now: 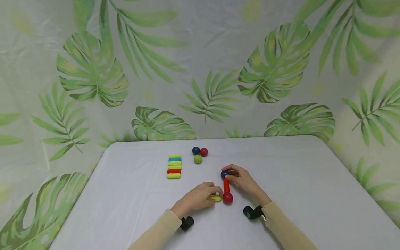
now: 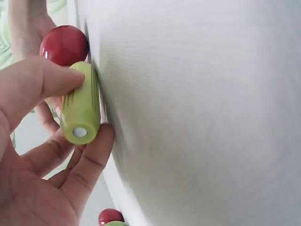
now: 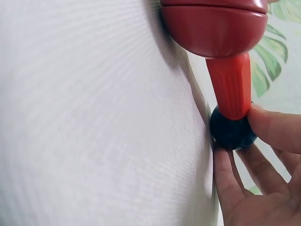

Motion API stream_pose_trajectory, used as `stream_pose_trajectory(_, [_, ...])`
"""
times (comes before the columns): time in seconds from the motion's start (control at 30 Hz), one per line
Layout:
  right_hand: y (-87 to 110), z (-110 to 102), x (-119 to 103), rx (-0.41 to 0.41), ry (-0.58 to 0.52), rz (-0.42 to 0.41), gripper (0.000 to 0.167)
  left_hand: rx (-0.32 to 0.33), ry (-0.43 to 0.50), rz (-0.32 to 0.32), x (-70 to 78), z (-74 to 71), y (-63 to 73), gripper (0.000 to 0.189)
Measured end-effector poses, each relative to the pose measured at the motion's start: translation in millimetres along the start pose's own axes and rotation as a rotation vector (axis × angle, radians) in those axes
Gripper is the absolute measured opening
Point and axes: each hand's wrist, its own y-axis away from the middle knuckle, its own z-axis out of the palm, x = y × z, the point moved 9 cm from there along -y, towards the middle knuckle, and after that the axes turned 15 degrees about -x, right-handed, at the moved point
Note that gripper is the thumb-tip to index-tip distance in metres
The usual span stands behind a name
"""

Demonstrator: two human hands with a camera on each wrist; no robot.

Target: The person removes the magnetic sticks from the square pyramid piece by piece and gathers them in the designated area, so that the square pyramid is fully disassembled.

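Note:
My left hand [image 1: 200, 196] pinches a yellow-green ribbed rod [image 2: 81, 106] between thumb and fingers; a small silvery disc shows in its near end. The rod's far end is right at a red ball [image 1: 227, 198]. A red rod [image 1: 226, 185] runs from that ball to a dark blue ball [image 3: 231, 129], the three in one line on the table. My right hand [image 1: 242, 178] grips the blue ball, thumb at the spot where the red rod meets it. In the right wrist view the red ball [image 3: 216, 28] looms large and hides the rod's near end.
On the white table [image 1: 131, 194], a column of yellow-green, blue and red rods [image 1: 174, 167] lies at the back left. Beside it sit a loose blue ball [image 1: 196, 150], a red ball [image 1: 204, 151] and a green ball [image 1: 198, 159]. A leaf-patterned cloth [image 1: 212, 69] hangs behind.

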Motion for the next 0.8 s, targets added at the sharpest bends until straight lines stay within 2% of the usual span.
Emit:
stream_pose_trajectory(0.07, [-1.7,0,4,0.005,0.008,-0.002,0.025,0.026,0.009,-0.002,-1.6,-3.1,3.3,0.027])
stream_pose_trajectory(0.17, [-6.0,0,15,0.009,-0.002,-0.003,0.025,0.075,0.099,-0.016,-10.0,-11.7,12.5,0.027])
stream_pose_trajectory(0.3, [-11.8,-1,35,0.016,-0.002,0.025,0.026,0.183,0.203,-0.080,-35.5,-31.0,37.3,0.025])
stream_pose_trajectory(0.43, [-14.4,-2,45,0.019,0.003,0.036,0.026,0.324,0.158,-0.190,-70.0,-50.8,69.4,0.023])
stream_pose_trajectory(0.53, [-14.7,-2,46,0.018,0.008,0.030,0.026,0.394,0.097,-0.265,-89.2,-61.7,86.1,0.026])
stream_pose_trajectory(0.67, [-15.0,-2,47,0.024,0.012,0.035,0.026,0.413,0.054,-0.314,-103.0,-67.9,94.0,0.028])
stream_pose_trajectory(0.8, [-14.4,-2,46,0.033,0.015,0.035,0.024,0.420,0.048,-0.324,-108.3,-69.3,94.9,0.028])
